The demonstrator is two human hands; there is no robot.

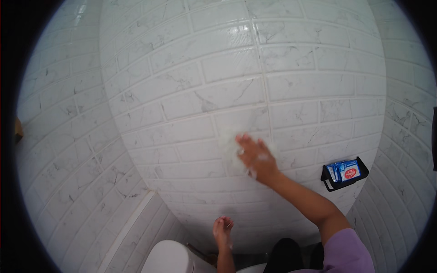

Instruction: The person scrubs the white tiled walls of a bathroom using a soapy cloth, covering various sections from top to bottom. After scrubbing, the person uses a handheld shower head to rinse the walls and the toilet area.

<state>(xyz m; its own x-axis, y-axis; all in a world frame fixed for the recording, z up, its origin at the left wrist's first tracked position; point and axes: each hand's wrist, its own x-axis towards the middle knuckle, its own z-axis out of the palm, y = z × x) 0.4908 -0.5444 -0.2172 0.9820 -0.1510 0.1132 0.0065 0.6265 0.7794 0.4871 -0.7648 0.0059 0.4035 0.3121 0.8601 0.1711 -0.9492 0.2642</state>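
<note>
My right hand [258, 158] presses against the white marbled tile wall [191, 129], with white suds on its fingers and back. Under and around it spreads a pale, blurred mesh scrubber [232, 150], partly hidden by the hand; its exact kind is hard to make out. Lower down, my left hand [222, 230] hangs in front of the wall with its fingers loosely curled. Suds cling to it too, and nothing shows in its grasp. Wet streaks shine on the tiles well above my right hand.
A black wall holder [346, 182] with blue-and-white soap packets [343, 171] hangs at right. The white toilet cistern [167, 257] stands below left, near a tiled ledge [128, 228]. Side walls close in on both sides. My knee [285, 256] shows at the bottom.
</note>
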